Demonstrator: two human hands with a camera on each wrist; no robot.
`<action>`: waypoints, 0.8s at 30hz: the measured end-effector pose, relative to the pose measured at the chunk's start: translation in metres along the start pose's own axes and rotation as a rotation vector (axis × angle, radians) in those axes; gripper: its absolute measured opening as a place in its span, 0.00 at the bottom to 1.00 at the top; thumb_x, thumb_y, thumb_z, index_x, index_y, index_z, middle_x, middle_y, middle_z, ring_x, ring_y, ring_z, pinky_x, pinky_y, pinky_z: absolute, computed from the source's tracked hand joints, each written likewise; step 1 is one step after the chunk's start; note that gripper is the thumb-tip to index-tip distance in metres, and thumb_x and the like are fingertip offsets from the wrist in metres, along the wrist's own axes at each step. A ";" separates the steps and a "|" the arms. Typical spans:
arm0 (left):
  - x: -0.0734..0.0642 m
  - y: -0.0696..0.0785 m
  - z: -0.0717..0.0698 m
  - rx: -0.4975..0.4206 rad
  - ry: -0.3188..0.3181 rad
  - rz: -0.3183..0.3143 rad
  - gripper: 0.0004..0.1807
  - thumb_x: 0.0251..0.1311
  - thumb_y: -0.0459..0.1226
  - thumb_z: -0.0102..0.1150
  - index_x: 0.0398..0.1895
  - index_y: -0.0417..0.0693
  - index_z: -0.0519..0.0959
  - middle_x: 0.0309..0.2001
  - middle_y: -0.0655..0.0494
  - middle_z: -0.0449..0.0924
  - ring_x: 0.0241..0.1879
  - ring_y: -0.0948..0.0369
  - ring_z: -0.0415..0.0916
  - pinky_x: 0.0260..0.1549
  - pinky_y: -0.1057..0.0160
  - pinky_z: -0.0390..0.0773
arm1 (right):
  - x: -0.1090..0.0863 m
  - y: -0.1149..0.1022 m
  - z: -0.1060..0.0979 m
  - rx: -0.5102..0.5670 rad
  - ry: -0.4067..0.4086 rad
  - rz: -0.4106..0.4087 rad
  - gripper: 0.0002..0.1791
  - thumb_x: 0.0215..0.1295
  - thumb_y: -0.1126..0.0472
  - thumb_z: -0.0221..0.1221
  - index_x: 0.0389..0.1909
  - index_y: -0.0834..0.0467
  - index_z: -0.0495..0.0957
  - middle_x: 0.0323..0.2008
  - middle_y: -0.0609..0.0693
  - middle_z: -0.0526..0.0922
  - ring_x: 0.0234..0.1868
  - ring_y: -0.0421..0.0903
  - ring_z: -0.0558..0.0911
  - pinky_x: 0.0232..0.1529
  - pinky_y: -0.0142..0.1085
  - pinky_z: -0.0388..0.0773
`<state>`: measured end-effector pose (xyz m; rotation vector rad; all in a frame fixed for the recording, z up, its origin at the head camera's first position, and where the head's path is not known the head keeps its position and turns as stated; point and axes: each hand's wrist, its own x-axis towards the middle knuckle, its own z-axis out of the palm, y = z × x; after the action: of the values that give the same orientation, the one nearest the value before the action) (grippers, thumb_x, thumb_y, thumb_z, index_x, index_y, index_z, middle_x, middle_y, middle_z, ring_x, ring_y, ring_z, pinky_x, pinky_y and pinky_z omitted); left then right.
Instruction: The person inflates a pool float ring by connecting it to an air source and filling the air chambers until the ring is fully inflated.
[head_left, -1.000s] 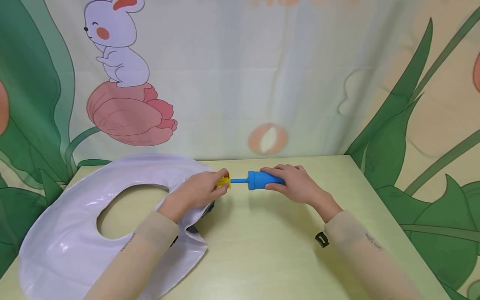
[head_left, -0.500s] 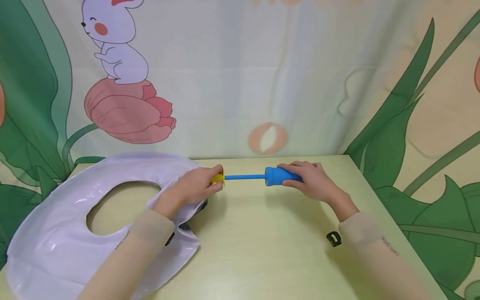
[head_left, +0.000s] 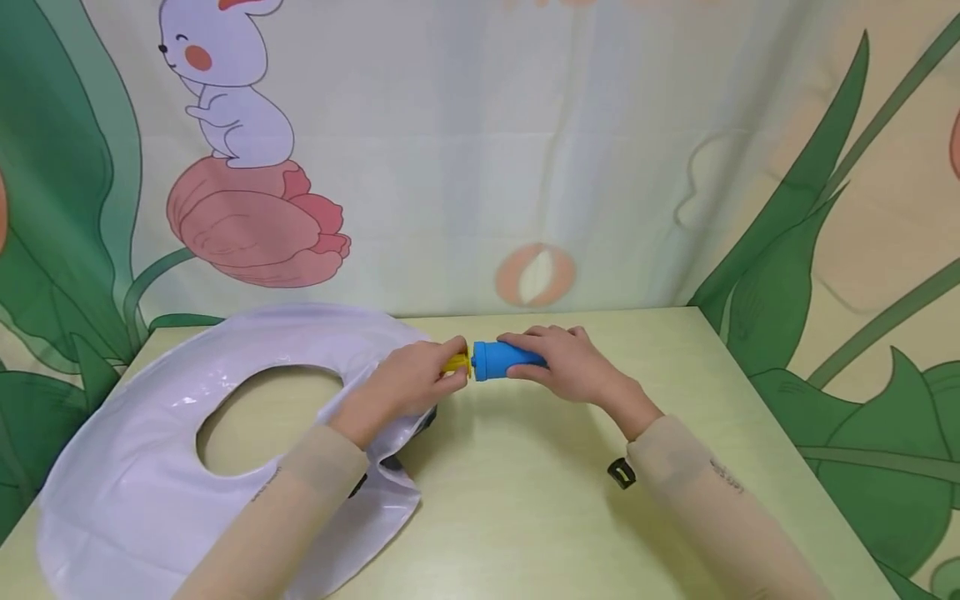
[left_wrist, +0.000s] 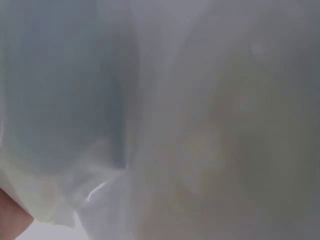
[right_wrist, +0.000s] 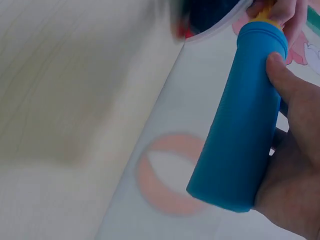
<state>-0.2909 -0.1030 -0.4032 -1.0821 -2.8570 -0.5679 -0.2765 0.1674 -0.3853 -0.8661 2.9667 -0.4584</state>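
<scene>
A blue hand pump (head_left: 491, 361) is held level above the table, its yellow end pointing left. My right hand (head_left: 570, 364) grips the barrel, with the thumb along its side in the right wrist view. My left hand (head_left: 408, 379) pinches the yellow end (head_left: 455, 363) at the right edge of a pale, glossy inflatable ring (head_left: 135, 492). The ring looks partly filled, with a crease on its right side. Barrel and yellow end almost meet, so hardly any rod shows. Whether the yellow end sits in a valve is hidden by my left hand. Blurred translucent film fills the left wrist view.
The pale wooden table (head_left: 525, 517) ends at a printed curtain (head_left: 420, 167) with a rabbit and flowers. A small black buckle-like piece (head_left: 621, 472) shows beside the right sleeve. Dark patches show at the ring's right edge.
My right hand first drew the blue barrel to the right, baring a long blue rod. Now it has pushed the barrel back left against the yellow end. The ring shifted slightly left, then right.
</scene>
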 end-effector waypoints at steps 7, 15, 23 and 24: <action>-0.014 -0.025 -0.007 -0.023 -0.020 -0.046 0.12 0.69 0.46 0.51 0.51 0.57 0.75 0.22 0.59 0.70 0.25 0.59 0.69 0.26 0.58 0.67 | -0.011 0.037 -0.007 0.104 -0.026 0.007 0.32 0.72 0.44 0.62 0.74 0.48 0.70 0.59 0.52 0.80 0.59 0.53 0.77 0.60 0.57 0.64; -0.021 -0.039 -0.012 -0.044 -0.042 -0.060 0.12 0.70 0.46 0.50 0.53 0.58 0.75 0.23 0.59 0.71 0.27 0.58 0.70 0.31 0.57 0.69 | -0.032 0.077 -0.012 0.191 -0.011 0.069 0.31 0.73 0.47 0.62 0.73 0.48 0.71 0.61 0.54 0.78 0.56 0.55 0.77 0.56 0.54 0.74; -0.015 -0.026 -0.003 0.006 -0.041 0.023 0.09 0.68 0.42 0.49 0.47 0.52 0.72 0.22 0.60 0.68 0.24 0.59 0.68 0.27 0.58 0.68 | -0.026 0.066 0.004 0.171 -0.005 0.036 0.31 0.72 0.46 0.62 0.73 0.49 0.71 0.61 0.55 0.79 0.59 0.57 0.77 0.58 0.58 0.61; -0.013 -0.024 -0.001 0.014 -0.037 0.027 0.08 0.67 0.42 0.49 0.46 0.51 0.71 0.22 0.60 0.67 0.23 0.60 0.67 0.26 0.59 0.67 | -0.024 0.060 0.006 0.172 -0.005 0.036 0.31 0.72 0.46 0.62 0.73 0.49 0.71 0.60 0.55 0.79 0.59 0.56 0.77 0.58 0.57 0.61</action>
<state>-0.2963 -0.1283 -0.4118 -1.1395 -2.8680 -0.5316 -0.2870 0.2265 -0.4100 -0.7942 2.8793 -0.6965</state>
